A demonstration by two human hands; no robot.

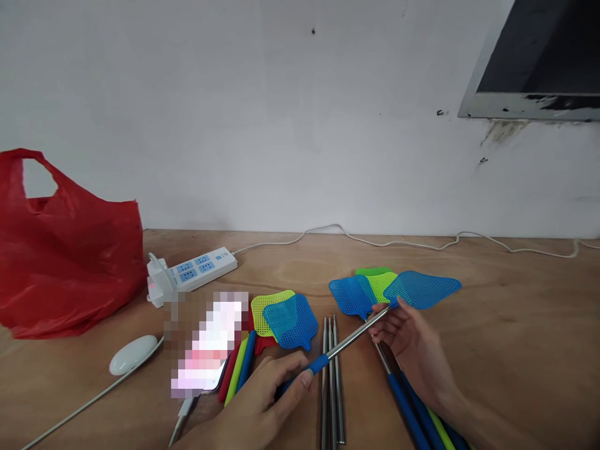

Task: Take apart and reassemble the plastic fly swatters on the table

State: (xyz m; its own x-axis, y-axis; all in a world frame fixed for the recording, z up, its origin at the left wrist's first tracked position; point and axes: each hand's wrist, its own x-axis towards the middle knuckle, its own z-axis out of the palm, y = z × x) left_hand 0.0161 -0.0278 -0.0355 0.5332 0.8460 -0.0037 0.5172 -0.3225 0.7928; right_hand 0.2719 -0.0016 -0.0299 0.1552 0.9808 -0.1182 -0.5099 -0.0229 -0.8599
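A blue fly swatter [356, 338] with a metal rod is held slantwise above the table. My left hand [276, 394] is closed round its blue grip. My right hand [417, 353] pinches it where the rod meets the mesh head. Below the rod, several bare metal rods [332, 387] lie side by side. Left of these lie loose swatter heads, a blue one [295, 322] over a yellow-green one [262, 306], with red showing beneath. Red, yellow-green and blue grips [237, 369] lie near my left hand. More fly swatters [405, 406] lie partly under my right hand.
A red plastic bag [79, 256] stands at the left. Beside it are a white power strip [206, 265], a white oval device [134, 354] and a phone with a blurred screen [210, 350]. A cable [398, 242] runs along the wall at the back of the wooden table [525, 337].
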